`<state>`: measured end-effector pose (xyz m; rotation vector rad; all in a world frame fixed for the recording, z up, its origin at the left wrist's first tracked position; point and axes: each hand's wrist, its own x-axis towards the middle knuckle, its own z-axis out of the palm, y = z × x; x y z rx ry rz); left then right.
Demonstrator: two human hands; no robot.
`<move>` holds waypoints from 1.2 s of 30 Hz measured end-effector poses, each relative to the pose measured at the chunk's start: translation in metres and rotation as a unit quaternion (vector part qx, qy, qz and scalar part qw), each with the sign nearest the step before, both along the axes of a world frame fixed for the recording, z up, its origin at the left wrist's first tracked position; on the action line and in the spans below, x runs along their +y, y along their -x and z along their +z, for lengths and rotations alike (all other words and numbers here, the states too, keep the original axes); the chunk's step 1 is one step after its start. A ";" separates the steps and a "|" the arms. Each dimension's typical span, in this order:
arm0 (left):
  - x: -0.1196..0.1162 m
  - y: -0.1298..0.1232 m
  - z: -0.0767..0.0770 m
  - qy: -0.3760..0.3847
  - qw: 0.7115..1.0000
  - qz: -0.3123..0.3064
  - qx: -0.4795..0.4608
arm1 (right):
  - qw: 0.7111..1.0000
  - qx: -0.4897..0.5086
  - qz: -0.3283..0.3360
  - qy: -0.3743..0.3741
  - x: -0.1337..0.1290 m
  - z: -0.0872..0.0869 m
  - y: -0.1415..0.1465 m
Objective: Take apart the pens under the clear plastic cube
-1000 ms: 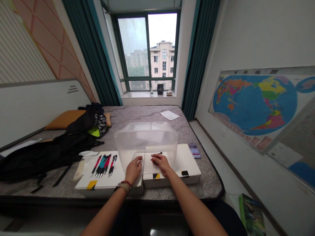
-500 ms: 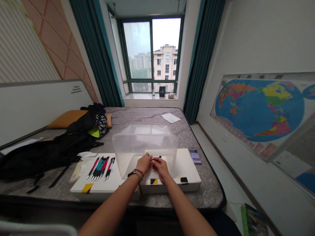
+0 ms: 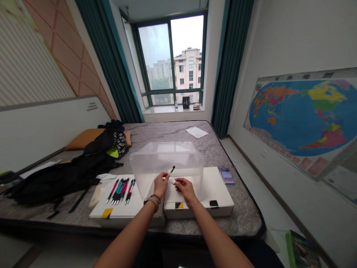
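Left hand: We pinch a thin stick with a black end (image 3: 172,171) between the fingertips of our left hand (image 3: 160,186); its black end points up and away from us, above the inner edges of the boxes.
Right hand: Our right hand (image 3: 186,190) has thumb and fingers drawn together on a small dark part (image 3: 177,190), too small for us to identify, over the left half of the right box. The two hands are near each other but apart.
Pens: We see a row of red, teal and black pens (image 3: 123,191) on the left box, towards its far edge, silver tips facing its near edge.
Boxes: The white left box (image 3: 134,210) and right box (image 3: 224,190) sit side by side by the mattress's near edge; yellow tape (image 3: 107,213) marks the left box's near left corner.
Bin: Before us a translucent bin (image 3: 167,160) stands behind our hands, spanning both boxes.
Mattress: On the grey mattress (image 3: 158,131), a paper sheet (image 3: 196,132) lies near the far right corner, and a black bag (image 3: 55,182) along the left side.
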<state>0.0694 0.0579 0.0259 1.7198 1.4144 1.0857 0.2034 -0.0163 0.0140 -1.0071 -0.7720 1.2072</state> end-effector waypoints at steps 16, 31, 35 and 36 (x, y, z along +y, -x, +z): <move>-0.016 -0.004 0.013 0.274 0.853 -0.083 -0.437 | 0.994 -0.084 0.064 -0.041 -0.004 0.005 0.000; -0.019 0.015 0.008 0.131 0.957 0.013 -0.258 | 0.999 0.023 0.009 -0.024 0.001 -0.002 0.000; -0.022 0.019 0.006 -0.024 0.997 -0.003 -0.073 | 0.997 0.068 -0.032 -0.015 0.002 -0.001 -0.001; -0.023 0.019 0.007 -0.055 0.998 -0.024 -0.025 | 0.996 0.076 -0.042 -0.013 0.002 -0.001 -0.001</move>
